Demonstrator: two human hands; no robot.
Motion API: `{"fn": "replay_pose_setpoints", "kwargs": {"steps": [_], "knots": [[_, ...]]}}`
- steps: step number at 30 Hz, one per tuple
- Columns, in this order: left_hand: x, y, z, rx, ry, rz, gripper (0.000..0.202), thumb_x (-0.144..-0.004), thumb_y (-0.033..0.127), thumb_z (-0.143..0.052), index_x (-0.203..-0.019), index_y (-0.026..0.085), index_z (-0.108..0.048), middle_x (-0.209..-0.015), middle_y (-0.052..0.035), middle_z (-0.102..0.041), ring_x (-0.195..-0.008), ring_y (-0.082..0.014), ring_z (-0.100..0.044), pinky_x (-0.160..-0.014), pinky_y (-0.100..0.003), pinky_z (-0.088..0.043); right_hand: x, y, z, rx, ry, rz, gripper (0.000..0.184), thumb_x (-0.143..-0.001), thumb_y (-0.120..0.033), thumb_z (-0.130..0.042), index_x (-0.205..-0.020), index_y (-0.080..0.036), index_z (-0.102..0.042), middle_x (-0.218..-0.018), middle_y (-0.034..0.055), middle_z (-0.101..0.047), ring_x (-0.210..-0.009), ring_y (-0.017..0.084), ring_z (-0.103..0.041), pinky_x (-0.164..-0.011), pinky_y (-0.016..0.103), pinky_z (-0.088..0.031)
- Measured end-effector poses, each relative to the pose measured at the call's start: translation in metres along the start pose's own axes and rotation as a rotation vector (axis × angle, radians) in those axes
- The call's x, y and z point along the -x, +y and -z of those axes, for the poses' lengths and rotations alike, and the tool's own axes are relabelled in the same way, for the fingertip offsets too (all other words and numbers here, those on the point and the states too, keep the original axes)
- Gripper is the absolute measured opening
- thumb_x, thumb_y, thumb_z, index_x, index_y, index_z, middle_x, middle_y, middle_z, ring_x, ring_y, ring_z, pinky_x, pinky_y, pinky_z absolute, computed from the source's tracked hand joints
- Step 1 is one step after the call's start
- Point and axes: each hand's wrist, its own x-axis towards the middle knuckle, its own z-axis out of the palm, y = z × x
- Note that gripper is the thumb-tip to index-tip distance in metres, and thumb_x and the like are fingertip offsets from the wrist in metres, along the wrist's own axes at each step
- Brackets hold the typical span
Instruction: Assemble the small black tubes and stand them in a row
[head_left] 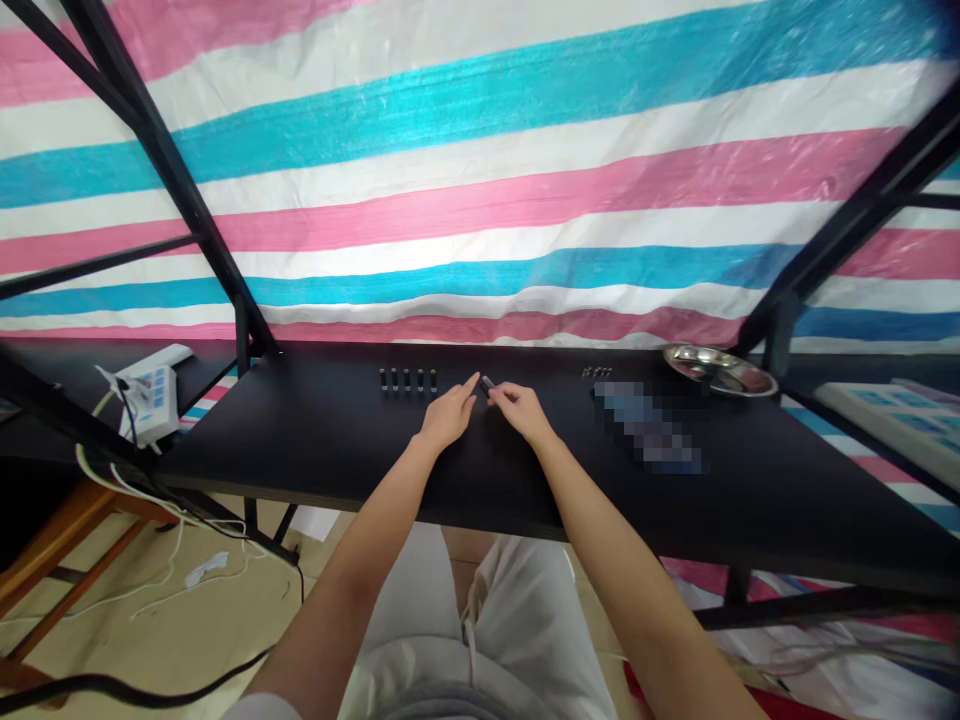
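Observation:
My right hand pinches a small dark cylinder between thumb and fingertips, just above the black tabletop. Close beside it on the left, my left hand is open, its index finger stretched out towards the cylinder; whether it touches is too small to tell. Left of that hand, several small dark cylinders with light ends stand in a row. Tiny shiny pieces lie in a group to the right of my right hand.
A shiny metal dish sits at the back right of the table. In front of it lies a pixelated, unreadable item. Black metal posts rise at both sides, with a striped sheet behind. A white power strip lies at left.

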Motion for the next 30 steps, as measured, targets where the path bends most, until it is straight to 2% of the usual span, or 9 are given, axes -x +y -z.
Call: {"fn": "replay_pose_setpoints", "kwargs": {"steps": [3, 6, 10, 14, 19, 23, 30], "knots": [[-0.001, 0.000, 0.000, -0.006, -0.022, -0.025, 0.038, -0.089, 0.028, -0.039, -0.125, 0.023, -0.049, -0.103, -0.0053, -0.061, -0.091, -0.0178, -0.058, -0.076, -0.027, -0.046, 0.000, -0.003, -0.002, -0.073, 0.030, -0.009, 0.029, -0.075, -0.036, -0.051, -0.052, -0.019, -0.053, -0.052, -0.0009, -0.053, -0.054, 0.012, -0.047, -0.057, 0.026, -0.037], [-0.004, -0.001, -0.002, 0.061, 0.009, -0.018, 0.028, -0.085, 0.031, -0.047, -0.107, 0.020, -0.061, -0.092, -0.0039, -0.063, -0.080, -0.0147, -0.058, -0.072, -0.024, -0.045, -0.001, -0.003, -0.003, -0.120, 0.060, -0.010, 0.033, -0.074, -0.038, -0.052, -0.048, -0.019, -0.047, -0.047, -0.0030, -0.045, -0.049, 0.010, -0.041, -0.053, 0.025, -0.033], [-0.007, -0.001, -0.006, 0.215, 0.099, -0.016, 0.019, -0.080, 0.031, -0.055, -0.089, 0.018, -0.065, -0.080, -0.0021, -0.062, -0.061, -0.0096, -0.051, -0.063, -0.023, -0.044, -0.001, -0.002, -0.003, -0.186, 0.071, -0.006, 0.034, -0.074, -0.038, -0.052, -0.047, -0.019, -0.044, -0.046, -0.0040, -0.042, -0.048, 0.009, -0.039, -0.053, 0.025, -0.032], [-0.010, -0.001, -0.008, 0.359, 0.245, 0.038, 0.015, -0.077, 0.027, -0.058, -0.086, 0.016, -0.063, -0.078, -0.0019, -0.061, -0.054, -0.0069, -0.046, -0.059, -0.022, -0.043, -0.001, -0.006, 0.000, -0.185, 0.137, 0.016, 0.032, -0.077, -0.038, -0.050, -0.051, -0.018, -0.046, -0.047, -0.0046, -0.040, -0.048, 0.009, -0.037, -0.052, 0.025, -0.030], [-0.013, -0.003, -0.004, 0.450, 0.408, 0.135, 0.016, -0.077, 0.026, -0.056, -0.086, 0.014, -0.063, -0.079, -0.0037, -0.062, -0.053, -0.0065, -0.046, -0.059, -0.022, -0.043, 0.000, -0.010, 0.003, -0.114, 0.182, 0.033, 0.041, -0.077, -0.042, -0.050, -0.046, -0.019, -0.034, -0.046, -0.0055, -0.029, -0.048, 0.008, -0.029, -0.049, 0.024, -0.025], [-0.014, -0.004, -0.004, 0.495, 0.410, 0.152, 0.017, -0.076, 0.026, -0.057, -0.086, 0.014, -0.063, -0.080, -0.0045, -0.063, -0.053, -0.0067, -0.047, -0.058, -0.022, -0.043, 0.000, -0.009, 0.001, -0.103, 0.172, 0.039, 0.043, -0.076, -0.045, -0.050, -0.046, -0.020, -0.030, -0.048, -0.0057, -0.025, -0.049, 0.008, -0.026, -0.049, 0.024, -0.024], [-0.013, -0.001, -0.003, 0.531, 0.313, 0.105, 0.015, -0.076, 0.025, -0.057, -0.086, 0.015, -0.064, -0.078, -0.0033, -0.063, -0.053, -0.0064, -0.048, -0.058, -0.022, -0.044, 0.002, -0.007, 0.006, -0.066, 0.194, 0.042, 0.041, -0.078, -0.042, -0.045, -0.048, -0.021, -0.025, -0.049, -0.0055, -0.022, -0.048, 0.008, -0.025, -0.049, 0.024, -0.023]]}}
